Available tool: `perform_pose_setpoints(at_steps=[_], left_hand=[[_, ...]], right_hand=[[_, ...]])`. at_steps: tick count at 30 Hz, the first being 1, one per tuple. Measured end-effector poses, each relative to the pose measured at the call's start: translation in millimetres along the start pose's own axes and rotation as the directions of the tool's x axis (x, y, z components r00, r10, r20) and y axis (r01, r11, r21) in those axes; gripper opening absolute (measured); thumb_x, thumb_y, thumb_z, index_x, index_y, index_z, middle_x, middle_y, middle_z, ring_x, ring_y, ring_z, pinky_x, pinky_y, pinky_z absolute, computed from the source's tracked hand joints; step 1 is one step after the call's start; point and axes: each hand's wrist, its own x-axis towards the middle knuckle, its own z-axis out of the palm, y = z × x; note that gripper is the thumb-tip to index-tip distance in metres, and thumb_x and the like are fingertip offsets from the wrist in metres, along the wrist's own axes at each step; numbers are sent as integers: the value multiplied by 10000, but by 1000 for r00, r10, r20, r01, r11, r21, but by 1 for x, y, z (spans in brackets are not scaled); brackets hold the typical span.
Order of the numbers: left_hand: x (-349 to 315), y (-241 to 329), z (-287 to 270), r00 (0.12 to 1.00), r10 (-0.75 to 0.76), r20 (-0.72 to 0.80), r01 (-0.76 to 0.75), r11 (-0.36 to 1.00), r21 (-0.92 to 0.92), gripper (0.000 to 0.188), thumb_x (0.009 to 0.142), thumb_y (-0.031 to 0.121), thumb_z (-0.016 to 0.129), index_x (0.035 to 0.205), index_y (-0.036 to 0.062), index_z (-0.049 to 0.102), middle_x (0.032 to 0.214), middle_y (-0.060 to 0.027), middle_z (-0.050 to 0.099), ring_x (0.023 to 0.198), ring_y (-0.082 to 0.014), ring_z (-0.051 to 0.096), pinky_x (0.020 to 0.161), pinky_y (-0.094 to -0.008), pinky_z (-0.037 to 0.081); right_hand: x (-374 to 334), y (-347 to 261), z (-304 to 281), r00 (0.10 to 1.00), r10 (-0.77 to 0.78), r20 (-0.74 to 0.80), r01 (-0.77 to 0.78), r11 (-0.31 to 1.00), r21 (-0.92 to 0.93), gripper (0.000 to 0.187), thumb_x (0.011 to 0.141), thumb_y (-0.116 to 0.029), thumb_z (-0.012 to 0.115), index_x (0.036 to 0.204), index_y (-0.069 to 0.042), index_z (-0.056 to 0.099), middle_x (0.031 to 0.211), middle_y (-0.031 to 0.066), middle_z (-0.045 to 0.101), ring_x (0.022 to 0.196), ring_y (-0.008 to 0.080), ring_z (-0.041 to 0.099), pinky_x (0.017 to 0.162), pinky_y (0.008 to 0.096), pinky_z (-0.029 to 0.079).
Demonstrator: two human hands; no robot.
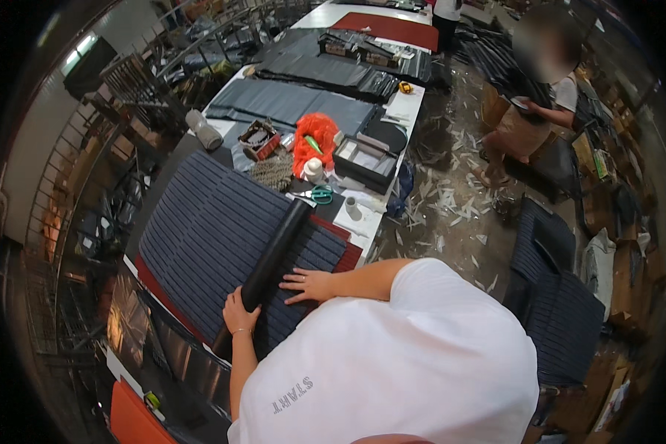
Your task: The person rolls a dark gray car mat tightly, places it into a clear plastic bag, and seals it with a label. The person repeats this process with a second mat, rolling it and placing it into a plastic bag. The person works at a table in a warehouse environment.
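A dark blue ribbed mat (200,214) lies across the table on top of dark red sheet material (172,294). Across the mat runs a long black roll (277,248); I cannot tell whether it is a turned-over part of the mat or a separate piece. Near the roll's close end, my left hand (240,311) is closed around its side, the thumb toward the right. My right hand (309,286) rests flat with fingers spread on the ribbed surface to the right of the roll. Green-handled scissors (321,194) lie just beyond the roll's far end.
Beyond the mat stand a white bottle (313,171), an orange-red plastic bag (312,133), a black open box (364,164) and a small red box (262,140). White scraps (451,177) litter the floor. A person (533,111) carries black sheets at right, near stacked ribbed mats (562,311).
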Motion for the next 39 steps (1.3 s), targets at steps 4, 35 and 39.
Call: perform_pose_setpoints(at_steps=[4,35,39], left_hand=[[6,7,-1,1000,10,13,-10,1000,17,830,667,366,877,1399,165,542,1227,-98,584,1146,-327,584,975,-454,477],[20,-14,-27,957,-61,285,111,980,-165,547,926,539,658,1382,237,659,1177,-87,650,1127,-324,621,985,-443,496],[22,-32,-16,977,-33,210,92,956,-279,497,891,503,714,1295,214,721,1134,-72,643,1102,-307,625,965,-428,497]], right_hand=[[6,6,-1,995,46,93,-51,997,52,919,779,-371,844,1571,-218,404,1673,175,259,1538,412,246,1238,560,272],[121,58,-85,958,287,10,-281,933,226,213,948,-270,614,1094,-119,649,951,123,715,969,360,678,843,494,534],[71,53,-87,930,99,-354,-192,952,-238,459,923,-259,656,1357,-151,555,1399,123,558,1381,278,478,1227,592,241]])
